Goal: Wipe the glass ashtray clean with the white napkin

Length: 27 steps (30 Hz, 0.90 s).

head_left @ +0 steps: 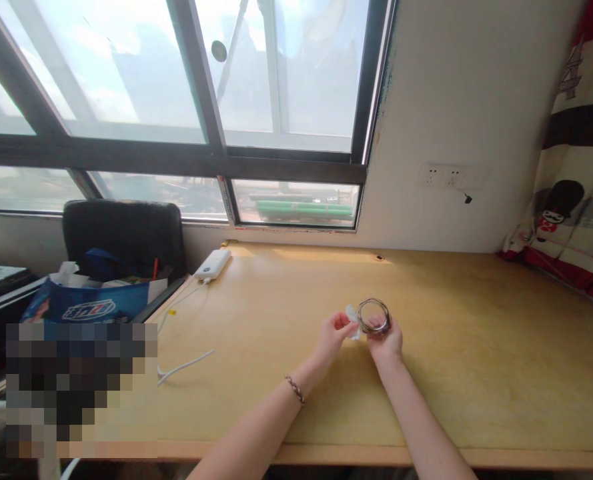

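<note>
Pinching tissue [352, 323] in left hand [337, 329] at left side of glass [387, 319], clasping glass in right hand [390, 343]; probably wiping. Likely needing next: steady grip, slow turn.

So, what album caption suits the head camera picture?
Left fingers pinch a white tissue beside a round glass held by right fingers over a wooden table.

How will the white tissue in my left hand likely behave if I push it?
The white tissue is probably floppy, since its thin, uneven edges spread past the pinch of the left hand. It seems light, being smaller than that hand.
</note>
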Available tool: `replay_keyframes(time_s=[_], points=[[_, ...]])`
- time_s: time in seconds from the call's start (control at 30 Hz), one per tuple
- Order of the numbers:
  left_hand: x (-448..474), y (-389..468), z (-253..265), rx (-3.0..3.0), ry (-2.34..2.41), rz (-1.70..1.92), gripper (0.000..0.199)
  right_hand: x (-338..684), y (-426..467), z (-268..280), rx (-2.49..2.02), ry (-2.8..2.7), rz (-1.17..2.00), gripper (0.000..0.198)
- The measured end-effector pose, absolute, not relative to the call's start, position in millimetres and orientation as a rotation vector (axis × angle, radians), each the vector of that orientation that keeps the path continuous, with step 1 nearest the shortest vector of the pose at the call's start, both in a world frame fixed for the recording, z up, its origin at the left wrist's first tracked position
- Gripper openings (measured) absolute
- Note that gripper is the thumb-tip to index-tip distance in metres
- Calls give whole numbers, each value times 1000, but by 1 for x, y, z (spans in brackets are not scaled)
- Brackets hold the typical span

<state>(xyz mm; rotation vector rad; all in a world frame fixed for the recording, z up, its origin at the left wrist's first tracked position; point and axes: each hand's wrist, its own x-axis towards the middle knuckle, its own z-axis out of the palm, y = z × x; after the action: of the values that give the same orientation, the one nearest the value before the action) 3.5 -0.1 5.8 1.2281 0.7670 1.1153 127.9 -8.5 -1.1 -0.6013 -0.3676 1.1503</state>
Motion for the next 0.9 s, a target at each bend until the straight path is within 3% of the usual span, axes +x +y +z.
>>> replay_keyframes(time_s=[0.37,0.67,0.9], points=[[6,0,-2,991,680,1048,30,123,-5,-3,-652,-366,1227,15],[1,7,-7,716,562,1009,44,97,-21,22,-676,-709,1223,17],[-2,22,-13,701,809,1188,48,92,-25,27,-771,-849,1302,23]])
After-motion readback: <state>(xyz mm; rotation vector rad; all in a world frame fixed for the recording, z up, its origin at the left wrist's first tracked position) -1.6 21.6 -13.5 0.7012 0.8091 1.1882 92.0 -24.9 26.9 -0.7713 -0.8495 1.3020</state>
